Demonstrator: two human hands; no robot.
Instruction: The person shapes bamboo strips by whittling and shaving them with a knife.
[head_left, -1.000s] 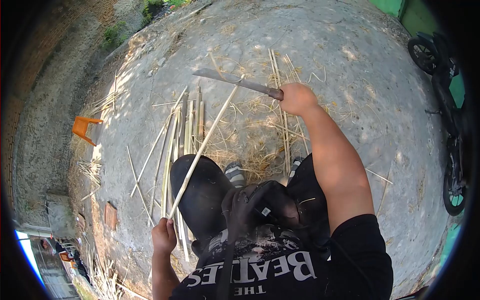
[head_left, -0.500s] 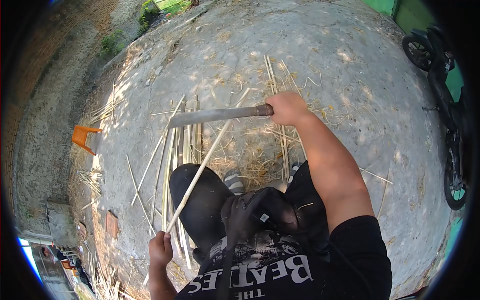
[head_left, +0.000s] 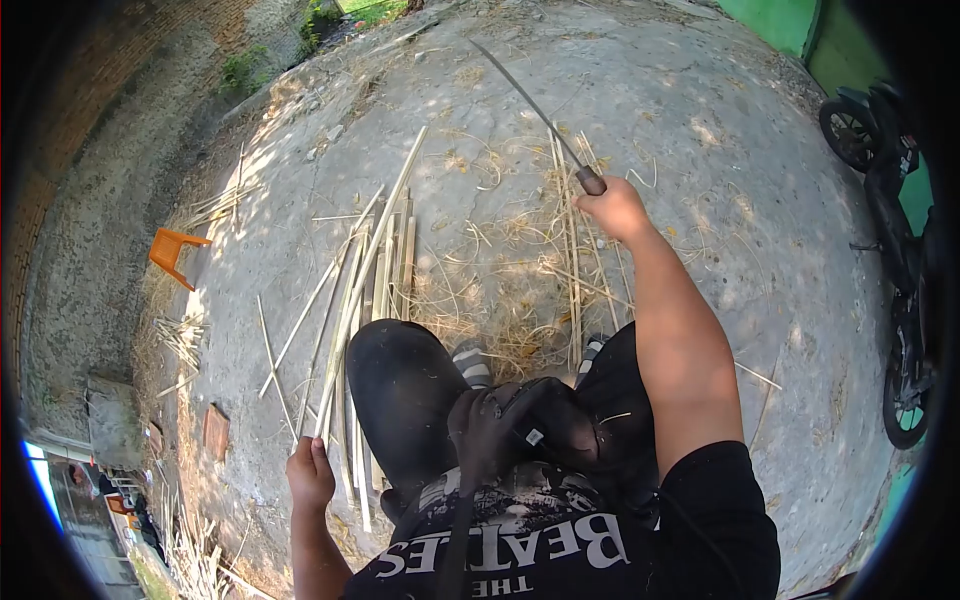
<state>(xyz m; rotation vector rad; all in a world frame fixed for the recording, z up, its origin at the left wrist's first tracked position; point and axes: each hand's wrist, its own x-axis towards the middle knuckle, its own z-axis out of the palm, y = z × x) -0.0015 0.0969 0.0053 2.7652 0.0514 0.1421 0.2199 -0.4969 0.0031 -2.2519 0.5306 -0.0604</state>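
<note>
My left hand (head_left: 312,475), low at the left, is closed round the near end of a long pale bamboo strip (head_left: 389,215). The strip slants forward over a bundle of bamboo strips (head_left: 408,265) on the ground beside my left knee. In my right hand (head_left: 616,208) is the handle of a machete (head_left: 548,126), raised in front of me. Its thin blade points forward and left, well apart from the held strip. More long strips (head_left: 572,255) lie on the ground under and beyond my right foot.
Curled shavings (head_left: 520,320) litter the concrete floor (head_left: 700,330) between my feet. An orange plastic stool (head_left: 176,254) stands at left, near small strip piles (head_left: 180,340) and a brick (head_left: 216,431). A motorcycle (head_left: 890,240) is parked at far right.
The machete has swung away from the strip, its blade turning from pointing left to pointing forward. The held strip's far end has moved left and forward, down over the bundle.
</note>
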